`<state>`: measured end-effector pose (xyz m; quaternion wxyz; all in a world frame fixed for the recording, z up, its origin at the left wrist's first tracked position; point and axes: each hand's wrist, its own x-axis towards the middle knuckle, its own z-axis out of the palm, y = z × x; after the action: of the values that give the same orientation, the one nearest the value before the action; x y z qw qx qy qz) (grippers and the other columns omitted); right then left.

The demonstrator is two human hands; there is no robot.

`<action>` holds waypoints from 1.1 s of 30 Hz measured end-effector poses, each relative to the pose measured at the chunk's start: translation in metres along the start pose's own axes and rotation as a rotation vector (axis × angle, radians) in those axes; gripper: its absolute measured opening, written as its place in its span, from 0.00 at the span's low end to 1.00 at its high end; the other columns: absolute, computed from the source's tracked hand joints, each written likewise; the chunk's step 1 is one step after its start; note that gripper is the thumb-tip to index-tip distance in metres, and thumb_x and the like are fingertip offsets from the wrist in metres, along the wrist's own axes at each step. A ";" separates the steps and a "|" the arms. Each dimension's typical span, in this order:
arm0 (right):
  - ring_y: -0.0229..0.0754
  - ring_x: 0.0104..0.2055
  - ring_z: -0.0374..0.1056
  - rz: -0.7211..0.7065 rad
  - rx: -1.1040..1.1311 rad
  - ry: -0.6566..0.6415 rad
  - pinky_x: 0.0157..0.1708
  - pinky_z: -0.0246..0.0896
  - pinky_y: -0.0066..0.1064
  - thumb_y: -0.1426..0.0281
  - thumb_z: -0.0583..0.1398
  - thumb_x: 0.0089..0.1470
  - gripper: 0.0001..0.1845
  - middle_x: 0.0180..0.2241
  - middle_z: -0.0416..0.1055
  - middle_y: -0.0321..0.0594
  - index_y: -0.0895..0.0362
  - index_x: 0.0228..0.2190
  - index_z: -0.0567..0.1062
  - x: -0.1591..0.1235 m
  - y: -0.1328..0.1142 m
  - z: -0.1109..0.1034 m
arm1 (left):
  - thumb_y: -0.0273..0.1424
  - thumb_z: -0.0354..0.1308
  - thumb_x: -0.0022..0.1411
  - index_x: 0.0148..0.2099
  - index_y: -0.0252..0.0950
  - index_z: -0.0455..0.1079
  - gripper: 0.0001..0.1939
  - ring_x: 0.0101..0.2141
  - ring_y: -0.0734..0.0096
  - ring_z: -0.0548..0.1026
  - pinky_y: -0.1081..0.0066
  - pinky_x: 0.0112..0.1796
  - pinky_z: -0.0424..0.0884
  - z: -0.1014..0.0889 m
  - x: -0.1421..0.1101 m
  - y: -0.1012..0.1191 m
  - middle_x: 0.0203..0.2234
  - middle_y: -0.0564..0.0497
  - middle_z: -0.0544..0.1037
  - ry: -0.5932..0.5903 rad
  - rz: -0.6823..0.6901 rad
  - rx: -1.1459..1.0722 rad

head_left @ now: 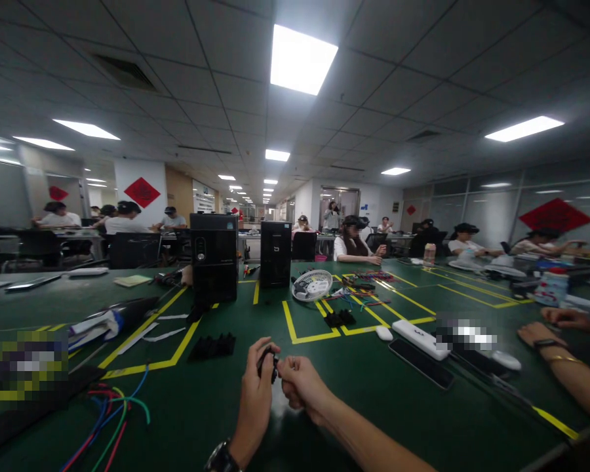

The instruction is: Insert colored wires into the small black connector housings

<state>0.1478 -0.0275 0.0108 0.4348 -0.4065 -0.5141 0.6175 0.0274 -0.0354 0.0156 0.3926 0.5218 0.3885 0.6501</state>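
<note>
Over the near middle of the green table (216, 413), my left hand (256, 388) is closed around a small black part (267, 364); its exact kind is too small to make out. My right hand (302, 385) meets it from the right, thumb and fingers pinched together at the part's edge. Whatever those fingertips hold is hidden. Beyond my left hand lies a black jagged piece (211, 346), and a similar black piece (339, 319) rests farther right. Loose red, blue and green wires (113, 410) are spread at the near left.
Two black computer towers (214, 259) stand across the table. A white basket (312, 286) leans beside a heap of coloured wires (368, 282). To the right lie a phone (420, 362) and a white power bank (420, 339). Another person's hands (545, 335) rest at the right edge.
</note>
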 end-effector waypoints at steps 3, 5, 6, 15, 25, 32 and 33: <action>0.27 0.12 0.42 -0.047 0.048 -0.003 0.13 0.37 0.20 0.51 0.59 0.50 0.22 0.13 0.53 0.22 0.53 0.26 0.55 0.002 -0.003 -0.002 | 0.48 0.53 0.58 0.57 0.40 0.59 0.29 0.42 0.62 0.73 0.64 0.42 0.68 0.003 0.003 -0.004 0.42 0.46 0.74 -0.021 -0.202 -0.195; 0.27 0.12 0.43 -0.046 0.016 -0.028 0.14 0.38 0.20 0.52 0.58 0.51 0.21 0.14 0.53 0.22 0.53 0.27 0.56 0.002 -0.006 -0.003 | 0.50 0.52 0.58 0.57 0.39 0.61 0.29 0.39 0.63 0.74 0.65 0.40 0.69 0.000 0.007 -0.008 0.40 0.46 0.75 -0.078 -0.280 -0.284; 0.28 0.13 0.44 -0.044 -0.028 -0.036 0.15 0.40 0.20 0.53 0.57 0.52 0.19 0.14 0.54 0.22 0.53 0.28 0.57 0.001 -0.006 -0.004 | 0.50 0.52 0.57 0.55 0.38 0.63 0.29 0.38 0.63 0.74 0.66 0.39 0.69 -0.003 0.010 -0.010 0.38 0.47 0.75 -0.088 -0.285 -0.294; 0.34 0.27 0.63 -0.400 -0.841 0.043 0.27 0.51 0.24 0.69 0.53 0.58 0.12 0.24 0.68 0.34 0.57 0.27 0.74 -0.009 -0.004 -0.002 | 0.48 0.56 0.53 0.32 0.34 0.71 0.20 0.28 0.67 0.70 0.71 0.30 0.66 -0.028 0.023 -0.021 0.25 0.51 0.73 -0.026 -0.193 -0.022; 0.38 0.30 0.69 -0.549 -1.154 0.088 0.30 0.54 0.26 0.67 0.47 0.63 0.17 0.32 0.75 0.41 0.57 0.36 0.74 -0.021 -0.013 0.005 | 0.38 0.55 0.53 0.36 0.33 0.71 0.13 0.27 0.68 0.73 0.69 0.30 0.69 -0.019 0.018 -0.019 0.26 0.51 0.75 0.112 -0.386 -0.318; 0.40 0.33 0.71 -0.508 -1.172 0.060 0.33 0.55 0.26 0.69 0.48 0.63 0.15 0.35 0.76 0.40 0.55 0.39 0.73 -0.014 0.004 0.016 | 0.29 0.55 0.49 0.33 0.32 0.70 0.08 0.22 0.72 0.72 0.72 0.25 0.67 -0.009 0.017 -0.003 0.22 0.51 0.74 0.230 -0.590 -0.469; 0.39 0.33 0.71 -0.487 -1.144 0.068 0.33 0.55 0.26 0.69 0.47 0.63 0.15 0.34 0.76 0.40 0.55 0.37 0.73 -0.015 0.004 0.019 | 0.30 0.55 0.49 0.33 0.32 0.70 0.09 0.22 0.72 0.72 0.72 0.26 0.68 -0.010 0.018 -0.006 0.22 0.51 0.74 0.215 -0.553 -0.451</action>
<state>0.1336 -0.0471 0.0106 0.2925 -0.4655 -0.8275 0.1140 0.0158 -0.0175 0.0153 0.6155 0.2260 0.4009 0.6398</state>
